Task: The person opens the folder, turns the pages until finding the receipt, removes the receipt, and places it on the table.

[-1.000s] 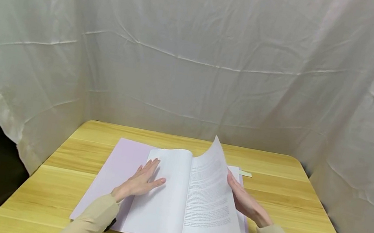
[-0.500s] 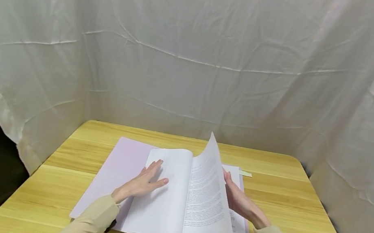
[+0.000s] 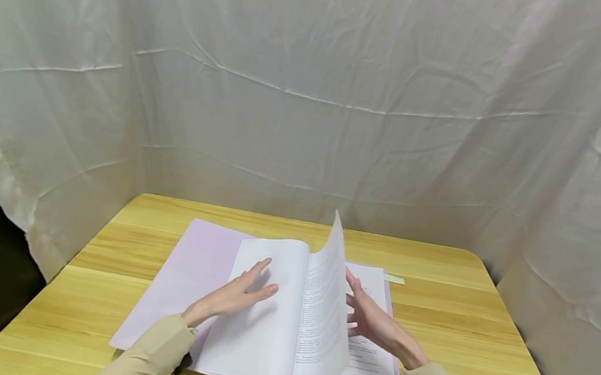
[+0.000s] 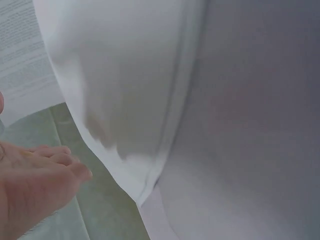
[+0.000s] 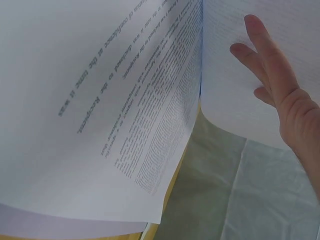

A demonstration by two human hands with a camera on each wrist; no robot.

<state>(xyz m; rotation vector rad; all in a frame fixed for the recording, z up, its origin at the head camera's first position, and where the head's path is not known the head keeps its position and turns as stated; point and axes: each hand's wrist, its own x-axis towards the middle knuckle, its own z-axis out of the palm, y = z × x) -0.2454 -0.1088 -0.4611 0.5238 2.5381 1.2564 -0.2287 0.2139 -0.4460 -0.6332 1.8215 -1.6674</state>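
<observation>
At lower centre of the head view, a sheet [image 3: 322,324] is raised from the document [image 3: 263,340]; the left hand [image 3: 232,297] and right hand [image 3: 376,323] are spread, nothing gripped, though sheet contact is unclear.

A lilac folder [image 3: 203,271] lies spread flat on the bench [image 3: 467,335]. On it rests a white document, opened out: its turned pages [image 3: 264,334] show an unprinted-looking face and bulge over the folder's left side. One printed sheet [image 3: 321,323] stands curled nearly upright near the folder's middle. Another printed page [image 3: 371,368] lies flat on the folder's right side, and a pale tab [image 3: 395,280] juts past the folder's right edge.
</observation>
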